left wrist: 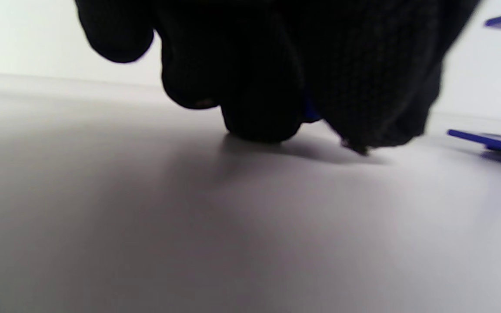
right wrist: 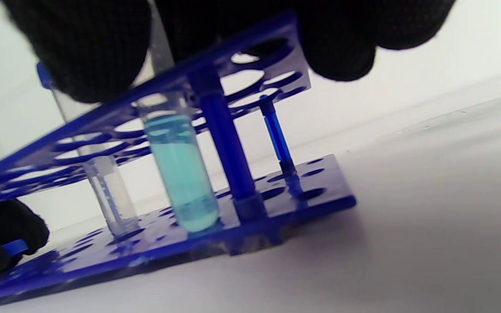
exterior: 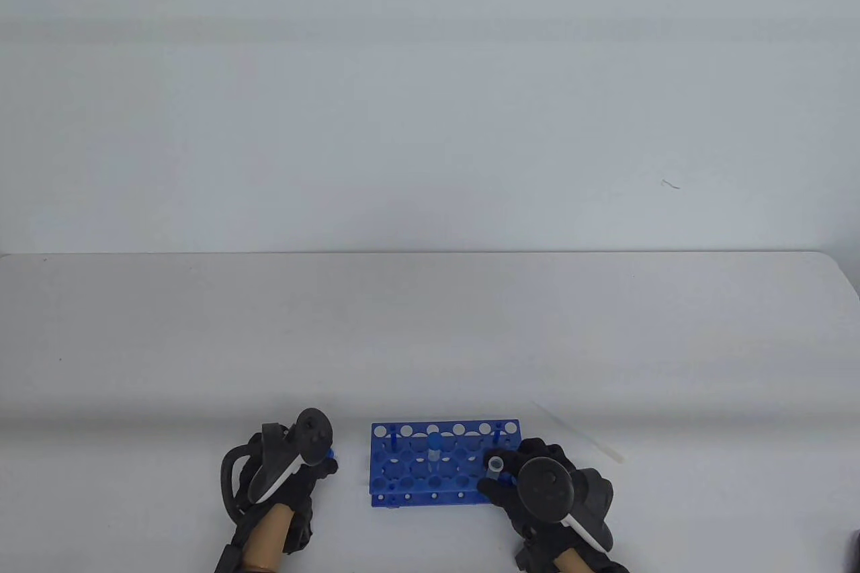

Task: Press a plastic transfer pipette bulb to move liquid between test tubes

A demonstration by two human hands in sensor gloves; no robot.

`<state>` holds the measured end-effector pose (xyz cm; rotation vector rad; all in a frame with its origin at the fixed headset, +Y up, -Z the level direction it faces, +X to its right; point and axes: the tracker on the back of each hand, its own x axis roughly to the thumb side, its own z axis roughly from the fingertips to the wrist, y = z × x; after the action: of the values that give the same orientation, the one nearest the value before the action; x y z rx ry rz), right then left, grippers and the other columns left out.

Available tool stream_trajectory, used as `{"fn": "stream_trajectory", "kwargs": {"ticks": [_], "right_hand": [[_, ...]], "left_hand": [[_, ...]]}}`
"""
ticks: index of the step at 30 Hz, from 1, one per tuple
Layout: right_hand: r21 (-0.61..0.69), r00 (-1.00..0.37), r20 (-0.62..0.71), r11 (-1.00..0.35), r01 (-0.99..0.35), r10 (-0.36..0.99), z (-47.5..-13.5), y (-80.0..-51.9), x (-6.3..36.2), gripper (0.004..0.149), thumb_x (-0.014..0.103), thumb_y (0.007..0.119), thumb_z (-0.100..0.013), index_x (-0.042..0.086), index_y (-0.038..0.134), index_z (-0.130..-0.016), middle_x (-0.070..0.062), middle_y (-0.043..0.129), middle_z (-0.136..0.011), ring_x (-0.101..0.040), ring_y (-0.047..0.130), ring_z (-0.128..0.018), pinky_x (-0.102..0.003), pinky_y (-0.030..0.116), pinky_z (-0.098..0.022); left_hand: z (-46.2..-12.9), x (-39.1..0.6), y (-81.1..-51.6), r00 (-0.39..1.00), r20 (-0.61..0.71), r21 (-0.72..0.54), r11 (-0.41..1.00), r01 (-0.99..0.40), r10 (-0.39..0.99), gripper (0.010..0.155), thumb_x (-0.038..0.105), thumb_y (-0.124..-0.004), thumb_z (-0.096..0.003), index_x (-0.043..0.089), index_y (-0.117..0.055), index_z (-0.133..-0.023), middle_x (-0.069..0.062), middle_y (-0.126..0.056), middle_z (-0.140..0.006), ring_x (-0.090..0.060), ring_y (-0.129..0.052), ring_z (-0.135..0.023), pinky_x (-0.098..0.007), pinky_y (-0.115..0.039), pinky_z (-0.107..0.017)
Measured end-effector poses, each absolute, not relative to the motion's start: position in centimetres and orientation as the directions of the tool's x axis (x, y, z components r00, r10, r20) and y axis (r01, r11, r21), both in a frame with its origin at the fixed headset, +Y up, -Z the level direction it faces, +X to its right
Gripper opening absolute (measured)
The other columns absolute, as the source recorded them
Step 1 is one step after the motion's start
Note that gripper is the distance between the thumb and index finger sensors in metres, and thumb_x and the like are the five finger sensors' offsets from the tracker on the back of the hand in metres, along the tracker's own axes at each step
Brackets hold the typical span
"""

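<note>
A blue test tube rack (exterior: 410,465) stands near the table's front edge. A blue-capped clear tube (exterior: 435,449) stands in its middle. My right hand (exterior: 500,473) grips the top of an open tube (exterior: 495,463) at the rack's right end. In the right wrist view this tube (right wrist: 181,174) sits in the rack (right wrist: 242,234) and holds blue-green liquid. My left hand (exterior: 324,460) rests on the table left of the rack, fingers closed around a small blue cap (exterior: 329,453). A sliver of the cap (left wrist: 309,114) shows in the left wrist view. The clear pipette (exterior: 584,438) lies on the table, right of the rack.
The capped tube (right wrist: 111,191) looks empty in the right wrist view. The rack's left corner (left wrist: 494,141) shows at the right of the left wrist view. The white table (exterior: 430,331) stretches back to a pale wall.
</note>
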<state>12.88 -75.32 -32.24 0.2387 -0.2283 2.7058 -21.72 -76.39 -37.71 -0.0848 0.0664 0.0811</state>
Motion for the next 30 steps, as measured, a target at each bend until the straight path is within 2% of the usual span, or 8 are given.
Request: {"fn": "stream_trajectory", "kwargs": {"ticks": [5, 13, 19, 21, 23, 27, 30], "right_hand": [[-0.123, -0.9, 0.199, -0.901, -0.416, 0.389, -32.2, -75.3, 12.9, 0.047, 0.051, 0.085, -0.031, 0.033, 0.084, -0.075, 0.001, 0.079, -0.064, -0.029, 0.079, -0.06, -0.05, 0.066, -0.052], [-0.122, -0.899, 0.199, -0.9, -0.418, 0.39, -32.2, -75.4, 12.9, 0.047, 0.051, 0.085, -0.031, 0.033, 0.084, -0.075, 0.001, 0.079, -0.064, -0.029, 0.079, -0.06, -0.05, 0.066, -0.052], [-0.123, -0.899, 0.198, -0.9, -0.418, 0.391, -32.2, -75.4, 12.9, 0.047, 0.051, 0.085, -0.031, 0.033, 0.084, -0.075, 0.001, 0.078, -0.064, -0.029, 0.079, -0.06, -0.05, 0.066, -0.052], [-0.123, -0.899, 0.198, -0.9, -0.418, 0.391, -32.2, -75.4, 12.9, 0.047, 0.051, 0.085, -0.031, 0.033, 0.084, -0.075, 0.001, 0.078, -0.064, -0.029, 0.079, -0.06, -0.05, 0.066, -0.052], [-0.122, -0.899, 0.198, -0.9, -0.419, 0.391, -32.2, -75.4, 12.9, 0.047, 0.051, 0.085, -0.031, 0.033, 0.084, -0.075, 0.001, 0.078, -0.064, -0.029, 0.079, -0.06, -0.05, 0.066, -0.052], [-0.122, -0.899, 0.198, -0.9, -0.418, 0.391, -32.2, -75.4, 12.9, 0.047, 0.051, 0.085, -0.031, 0.033, 0.084, -0.075, 0.001, 0.079, -0.064, -0.029, 0.079, -0.06, -0.05, 0.066, -0.052], [-0.122, -0.899, 0.198, -0.9, -0.418, 0.39, -32.3, -75.4, 12.9, 0.047, 0.051, 0.085, -0.031, 0.033, 0.084, -0.075, 0.001, 0.078, -0.064, -0.029, 0.079, -0.06, -0.05, 0.066, -0.052]], "left_hand": [[-37.9, -21.9, -76.8, 0.996, -0.059, -0.145, 0.987, -0.07, 0.062, 0.055, 0.054, -0.086, -0.0342, 0.041, -0.079, -0.087, 0.014, -0.088, -0.078, -0.013, -0.076, -0.08, -0.05, -0.059, -0.077], [-38.0, -22.4, -77.1, 0.99, -0.06, -0.197, 0.97, -0.14, 0.131, 0.053, 0.054, -0.085, -0.0354, 0.041, -0.078, -0.087, 0.012, -0.084, -0.081, -0.015, -0.073, -0.081, -0.053, -0.056, -0.078], [-37.8, -22.6, -77.1, 0.987, -0.052, -0.206, 0.966, -0.158, 0.15, 0.066, 0.055, -0.086, -0.033, 0.039, -0.073, -0.095, 0.007, -0.079, -0.09, -0.019, -0.07, -0.084, -0.056, -0.054, -0.078], [-37.8, -22.6, -76.5, 0.988, -0.046, -0.236, 0.959, -0.156, 0.149, 0.076, 0.057, -0.085, -0.0331, 0.036, -0.066, -0.104, 0.005, -0.074, -0.098, -0.021, -0.067, -0.087, -0.056, -0.052, -0.079], [-37.8, -22.6, -75.4, 0.985, -0.042, -0.214, 0.961, -0.173, 0.168, 0.083, 0.059, -0.085, -0.0331, 0.035, -0.061, -0.109, 0.004, -0.07, -0.102, -0.021, -0.064, -0.089, -0.057, -0.05, -0.079], [-37.2, -21.9, -72.4, 0.963, -0.001, -0.119, 0.957, -0.266, 0.268, 0.088, 0.06, -0.083, -0.0339, 0.033, -0.054, -0.113, 0.002, -0.065, -0.106, -0.023, -0.061, -0.091, -0.057, -0.048, -0.08], [-36.6, -20.7, -70.6, 0.927, 0.079, -0.061, 0.93, -0.362, 0.366, 0.089, 0.062, -0.082, -0.0348, 0.032, -0.052, -0.114, 0.001, -0.064, -0.107, -0.024, -0.061, -0.091, -0.057, -0.049, -0.079]]}}
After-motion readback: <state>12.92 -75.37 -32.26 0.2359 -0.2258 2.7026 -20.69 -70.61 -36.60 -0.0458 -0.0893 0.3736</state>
